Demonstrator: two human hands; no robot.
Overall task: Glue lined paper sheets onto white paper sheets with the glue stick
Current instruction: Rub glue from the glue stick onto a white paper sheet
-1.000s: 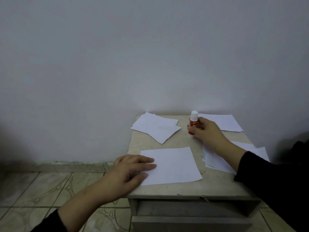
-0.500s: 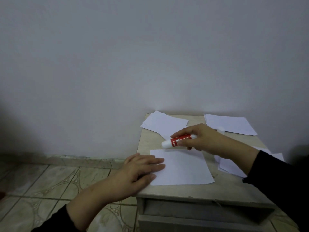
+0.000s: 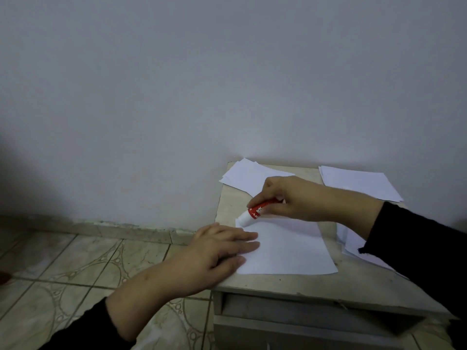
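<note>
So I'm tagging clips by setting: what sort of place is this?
Probably a room in a home, not a workshop: a small worn bedside-style cabinet with a drawer serves as the table, pushed against a bare painted wall, with patterned floor tiles below.

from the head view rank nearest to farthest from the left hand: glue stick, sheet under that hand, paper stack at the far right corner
1. Sheet: under the left hand, at the table's front.
2. Glue stick: just beyond, held in the right hand.
3. Paper stack: far right corner, by the wall.

1 head view looks forward and down, close over the table (image 3: 278,282).
</note>
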